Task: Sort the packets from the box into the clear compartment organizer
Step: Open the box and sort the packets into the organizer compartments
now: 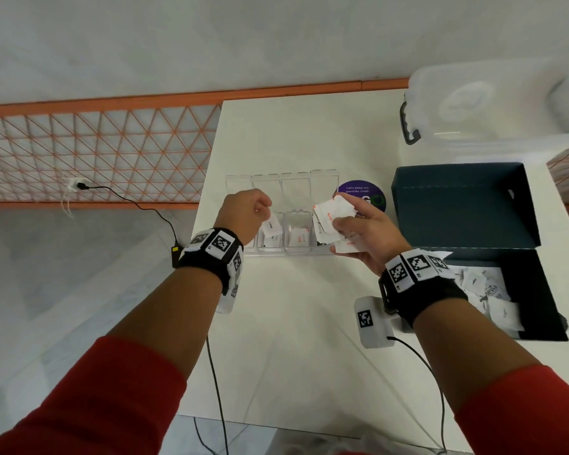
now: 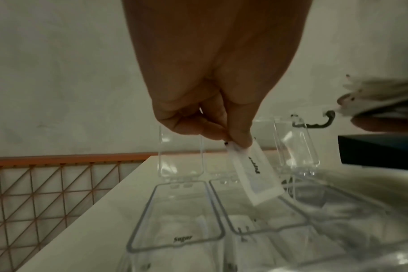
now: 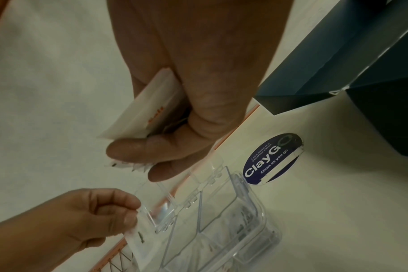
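The clear compartment organizer [image 1: 296,252] stands mid-table with its lids flipped up. My left hand [image 1: 266,218] pinches one white packet with black print [image 2: 254,174] by its top edge. The packet hangs tilted just above the second compartment from the left, beside the one labelled Sugar [image 2: 183,239]. My right hand [image 1: 342,224] grips a fanned stack of white packets with orange print [image 1: 335,213] over the organizer's right end, with the thumb [image 3: 128,149] pressed on the stack [image 3: 149,110]. The dark blue box [image 1: 539,284] to the right holds more packets [image 1: 493,290].
The box lid [image 1: 463,205] stands open behind the box. A clear plastic tub [image 1: 493,106] sits at the back right, and a purple round sticker [image 1: 362,195] is behind the organizer. A white sensor block with a cable [image 1: 373,320] lies near my right wrist. An orange lattice railing [image 1: 96,152] runs past the table's left edge.
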Action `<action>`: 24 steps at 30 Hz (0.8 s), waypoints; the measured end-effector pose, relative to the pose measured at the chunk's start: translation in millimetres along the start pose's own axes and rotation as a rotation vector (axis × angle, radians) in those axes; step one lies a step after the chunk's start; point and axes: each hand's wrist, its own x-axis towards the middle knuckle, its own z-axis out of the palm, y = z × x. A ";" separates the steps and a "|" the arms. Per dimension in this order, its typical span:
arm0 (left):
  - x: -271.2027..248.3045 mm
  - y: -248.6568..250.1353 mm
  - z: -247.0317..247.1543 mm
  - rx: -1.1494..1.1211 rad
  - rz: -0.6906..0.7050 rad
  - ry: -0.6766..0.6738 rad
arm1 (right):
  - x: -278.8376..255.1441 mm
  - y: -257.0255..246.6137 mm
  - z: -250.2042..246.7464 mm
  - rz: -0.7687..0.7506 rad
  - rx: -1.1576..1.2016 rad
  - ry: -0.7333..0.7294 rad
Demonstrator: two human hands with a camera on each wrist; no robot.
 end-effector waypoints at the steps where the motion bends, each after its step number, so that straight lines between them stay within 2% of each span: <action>1: 1.8 -0.4 2.1 0.050 -0.001 -0.028 | 1.2 -0.5 -0.6 0.002 0.003 0.004; 7: 15.2 -3.7 20.3 0.252 -0.033 -0.142 | 7.4 -2.0 -3.7 0.019 0.012 0.019; 11: 18.6 -10.8 30.5 0.332 -0.015 -0.162 | 10.3 -2.9 -6.8 0.027 0.017 0.020; 15: 16.1 -19.4 32.6 0.319 0.045 -0.147 | 12.5 -0.7 -8.1 0.036 0.022 0.020; 18: 11.8 -17.8 28.2 0.212 0.073 -0.061 | 12.8 1.4 -5.8 0.040 0.017 0.010; 20: 6.2 -9.9 23.0 0.028 0.067 -0.023 | 12.5 2.6 -2.4 0.040 0.015 -0.001; 24: -12.6 17.7 16.6 -0.291 0.034 -0.114 | 10.2 4.8 5.6 0.034 -0.003 -0.029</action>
